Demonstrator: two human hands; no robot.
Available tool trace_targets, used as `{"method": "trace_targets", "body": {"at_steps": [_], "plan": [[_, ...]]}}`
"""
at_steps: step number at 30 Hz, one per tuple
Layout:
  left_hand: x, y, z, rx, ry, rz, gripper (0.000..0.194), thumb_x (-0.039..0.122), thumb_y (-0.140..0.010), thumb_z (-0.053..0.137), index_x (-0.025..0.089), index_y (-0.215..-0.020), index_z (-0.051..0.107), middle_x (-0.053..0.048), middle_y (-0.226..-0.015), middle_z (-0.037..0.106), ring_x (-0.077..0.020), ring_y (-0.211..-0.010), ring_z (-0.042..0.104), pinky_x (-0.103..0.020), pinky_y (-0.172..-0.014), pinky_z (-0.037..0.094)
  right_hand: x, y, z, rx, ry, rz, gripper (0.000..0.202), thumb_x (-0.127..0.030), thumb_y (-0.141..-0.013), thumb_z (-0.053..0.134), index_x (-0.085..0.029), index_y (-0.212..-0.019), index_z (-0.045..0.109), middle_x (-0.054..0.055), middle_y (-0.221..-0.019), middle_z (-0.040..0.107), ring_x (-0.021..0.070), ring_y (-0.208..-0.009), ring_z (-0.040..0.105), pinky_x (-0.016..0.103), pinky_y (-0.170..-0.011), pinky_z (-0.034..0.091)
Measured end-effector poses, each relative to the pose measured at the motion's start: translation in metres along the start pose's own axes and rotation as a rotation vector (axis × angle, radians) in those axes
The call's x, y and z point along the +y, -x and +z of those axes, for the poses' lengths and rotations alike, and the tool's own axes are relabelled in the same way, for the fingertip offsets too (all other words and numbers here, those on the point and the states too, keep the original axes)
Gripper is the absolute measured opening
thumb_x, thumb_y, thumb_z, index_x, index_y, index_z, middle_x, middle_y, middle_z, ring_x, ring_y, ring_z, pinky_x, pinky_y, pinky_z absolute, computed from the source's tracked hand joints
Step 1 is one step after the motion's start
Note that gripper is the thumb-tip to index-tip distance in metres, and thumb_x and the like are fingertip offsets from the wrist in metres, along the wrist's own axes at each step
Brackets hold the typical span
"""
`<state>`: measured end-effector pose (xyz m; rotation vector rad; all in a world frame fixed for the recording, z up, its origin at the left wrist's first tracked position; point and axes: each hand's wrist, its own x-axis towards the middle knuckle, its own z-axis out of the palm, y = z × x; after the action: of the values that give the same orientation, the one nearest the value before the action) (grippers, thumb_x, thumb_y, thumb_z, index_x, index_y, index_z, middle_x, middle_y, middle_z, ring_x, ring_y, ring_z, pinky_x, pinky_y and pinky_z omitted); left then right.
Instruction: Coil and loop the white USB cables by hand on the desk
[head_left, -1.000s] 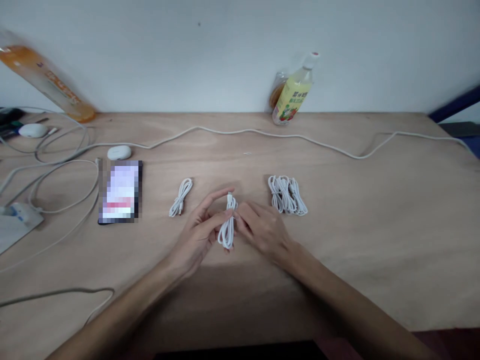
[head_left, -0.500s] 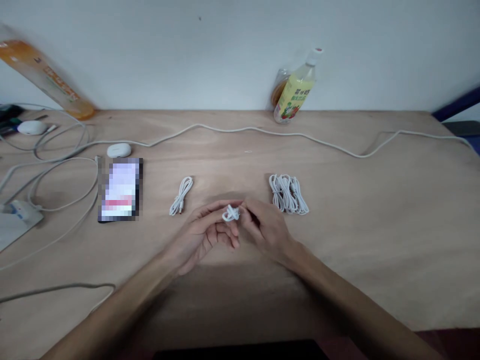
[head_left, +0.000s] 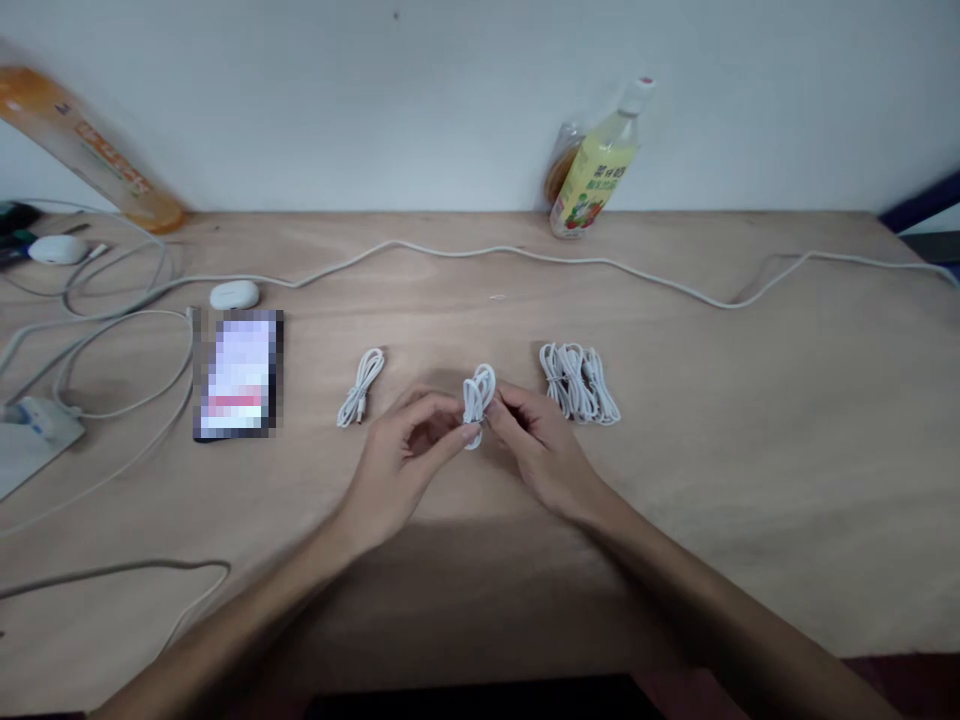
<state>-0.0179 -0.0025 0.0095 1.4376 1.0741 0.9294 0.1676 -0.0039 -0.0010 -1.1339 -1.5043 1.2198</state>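
Observation:
Between my hands is a coiled white cable [head_left: 478,392], its loops pointing up and away from me. The thumb and fingers of my left hand [head_left: 401,460] close on its lower left side. My right hand [head_left: 544,445] pinches it from the right, near the middle of the bundle. Another coiled white cable [head_left: 361,388] lies on the table to the left, its plug end towards me. On the right, several bundled white cables [head_left: 579,383] lie side by side, just beyond my right hand.
A phone [head_left: 238,375] and a white earbud case [head_left: 234,295] lie at left, near tangled cords [head_left: 120,318]. One long white cord [head_left: 510,250] crosses the back of the wooden table [head_left: 750,450]. An orange drink bottle [head_left: 97,150] and a yellow drink bottle [head_left: 598,170] lean by the wall.
The held cable has turned from end-on to upright, showing its loops. My left hand has rolled over, from palm up to a thumb-and-finger grip. The view has tilted slightly.

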Motion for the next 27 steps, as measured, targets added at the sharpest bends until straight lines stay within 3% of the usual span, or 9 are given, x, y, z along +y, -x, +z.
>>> {"method": "trace_targets", "body": {"at_steps": [6,13,22,27], "plan": [[-0.001,0.001,0.0,0.007,0.123,-0.093,0.015,0.029,-0.089,0.086,0.019,-0.1,0.084,-0.004,-0.096,0.084,-0.0177,-0.088,0.074,-0.029,-0.085,0.059,0.002,0.005,-0.001,0.044,0.185,-0.133,0.032,-0.026,-0.106,0.05,-0.026,-0.075,0.04,-0.005,-0.068,0.041,0.0138,-0.062,0.037,0.03,-0.058,0.028],[0.004,0.001,0.0,0.008,0.227,-0.106,0.016,0.026,-0.08,0.096,0.021,-0.09,0.085,0.0,-0.09,0.084,-0.0142,-0.082,0.073,-0.024,-0.081,0.059,0.003,0.009,-0.004,0.099,0.452,-0.458,0.03,-0.013,-0.104,0.048,-0.026,-0.078,0.04,-0.005,-0.067,0.046,0.0129,-0.057,0.038,0.031,-0.057,0.03],[0.007,-0.001,0.001,-0.139,0.579,-0.395,0.02,0.033,-0.081,0.097,0.017,-0.086,0.086,-0.002,-0.08,0.078,-0.0122,-0.075,0.069,-0.021,-0.074,0.059,0.005,0.006,-0.009,0.067,0.633,-0.653,0.031,-0.006,-0.105,0.049,-0.026,-0.081,0.047,-0.004,-0.07,0.054,0.0141,-0.058,0.042,0.031,-0.056,0.033],[0.012,-0.001,-0.001,-0.104,0.686,-0.525,0.047,0.032,-0.079,0.099,0.02,-0.12,0.081,0.0,-0.085,0.077,-0.0126,-0.07,0.07,-0.023,-0.063,0.061,0.005,0.006,-0.008,0.028,0.658,-0.642,0.032,-0.01,-0.108,0.048,-0.026,-0.08,0.046,-0.002,-0.071,0.055,0.0147,-0.061,0.042,0.032,-0.057,0.032]]}}
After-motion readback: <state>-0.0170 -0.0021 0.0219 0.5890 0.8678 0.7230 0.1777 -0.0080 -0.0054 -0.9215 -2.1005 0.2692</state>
